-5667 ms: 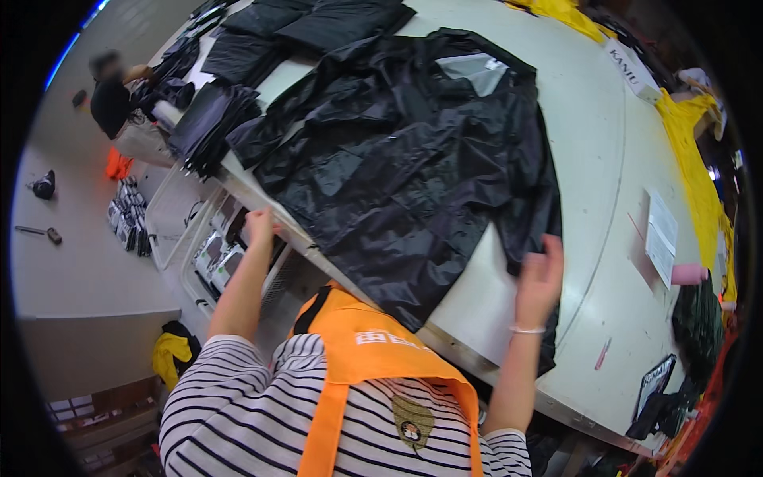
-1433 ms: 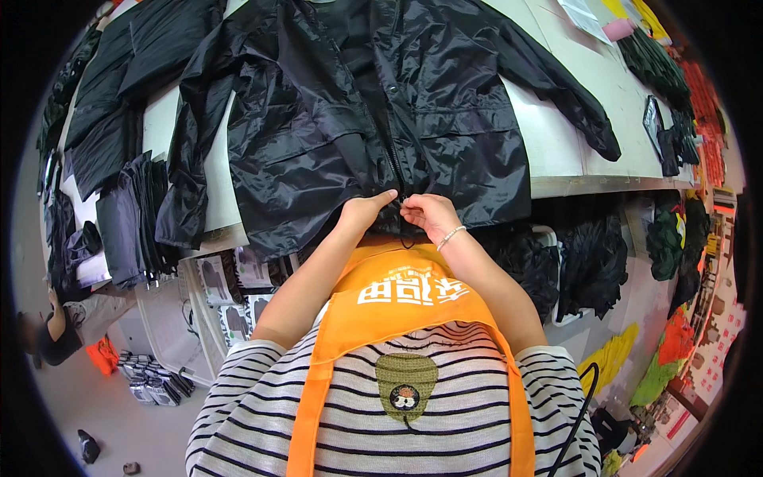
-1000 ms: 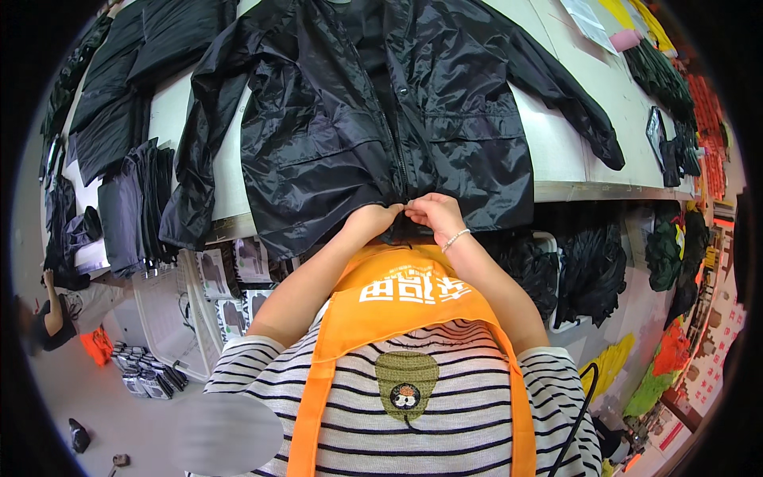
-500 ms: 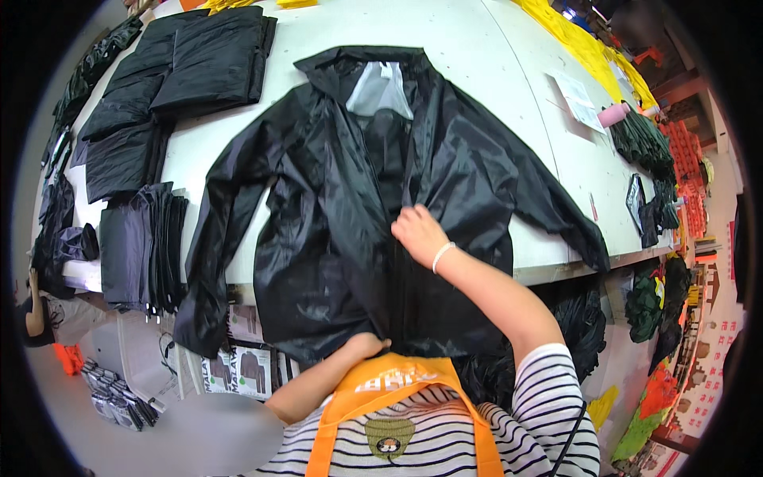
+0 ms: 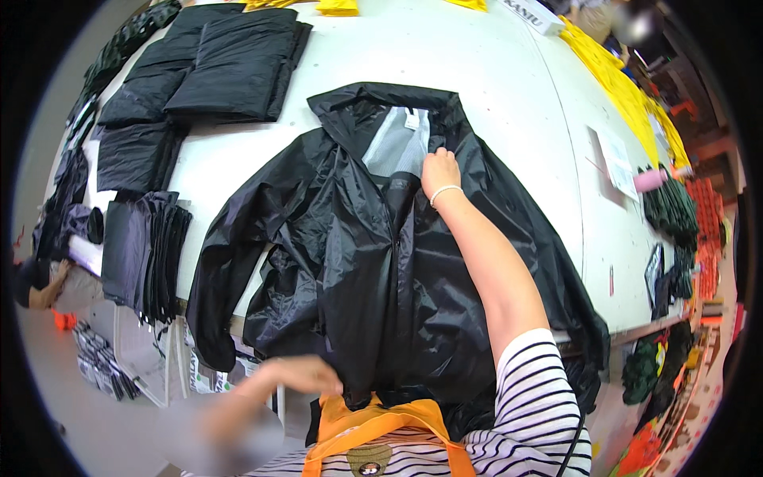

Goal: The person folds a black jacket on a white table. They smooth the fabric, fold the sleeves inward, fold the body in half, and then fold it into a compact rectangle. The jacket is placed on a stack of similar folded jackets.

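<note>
A black jacket (image 5: 350, 238) of shiny fabric lies front side up on the white table, collar away from me and hem hanging over the near edge. Its sleeves spread to both sides, and a grey mesh lining (image 5: 401, 143) with a white label shows inside the neck. My right hand (image 5: 442, 171) is closed on the front edge just below the collar; whatever sits under the fingers is hidden. Beside the hem at the lower left is my left hand (image 5: 306, 372), slightly blurred, its fingertips close to the fabric; whether they grip it is unclear.
Folded black garments (image 5: 238, 67) are stacked at the far left, with more black folded pieces (image 5: 143, 254) hanging over the table edge. Yellow fabric (image 5: 612, 79) lies along the far right. A paper sheet (image 5: 613, 163) and a pink roll (image 5: 650, 180) are on the right.
My right hand has moved up along the jacket's front, from the middle to near the collar. My left hand has shifted left and down at the hem. The view has tilted slightly.
</note>
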The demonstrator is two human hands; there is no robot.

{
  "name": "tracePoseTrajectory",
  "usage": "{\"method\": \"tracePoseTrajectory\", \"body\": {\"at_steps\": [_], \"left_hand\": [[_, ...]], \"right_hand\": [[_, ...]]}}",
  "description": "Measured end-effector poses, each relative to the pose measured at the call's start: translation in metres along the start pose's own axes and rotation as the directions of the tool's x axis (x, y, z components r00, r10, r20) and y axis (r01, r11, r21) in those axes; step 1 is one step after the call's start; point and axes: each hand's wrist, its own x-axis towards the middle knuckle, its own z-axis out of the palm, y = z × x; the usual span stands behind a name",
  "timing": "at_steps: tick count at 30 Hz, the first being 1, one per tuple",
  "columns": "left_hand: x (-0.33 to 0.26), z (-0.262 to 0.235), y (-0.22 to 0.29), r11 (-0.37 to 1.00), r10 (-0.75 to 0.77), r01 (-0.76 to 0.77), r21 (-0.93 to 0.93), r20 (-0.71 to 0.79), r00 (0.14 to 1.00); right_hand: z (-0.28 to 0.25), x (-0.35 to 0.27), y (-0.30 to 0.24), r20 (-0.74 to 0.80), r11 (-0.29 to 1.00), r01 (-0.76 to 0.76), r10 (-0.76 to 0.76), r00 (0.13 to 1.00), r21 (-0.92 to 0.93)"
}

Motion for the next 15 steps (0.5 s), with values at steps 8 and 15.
{"method": "tracePoseTrajectory", "body": {"at_steps": [8,15], "left_hand": [[0.087,-0.294,0.084,0.991,-0.136,-0.018,-0.136,-0.990,-0.033],[0.117,-0.373,0.108,1.000,-0.001,0.028,-0.012,-0.919,-0.394]], "right_hand": [[-0.004,0.052,0.029,0.472,0.954,-0.297,0.244,0.847,0.040],[-0.004,0.086,0.092,0.611,0.596,-0.439,-0.113,0.784,0.673]]}}
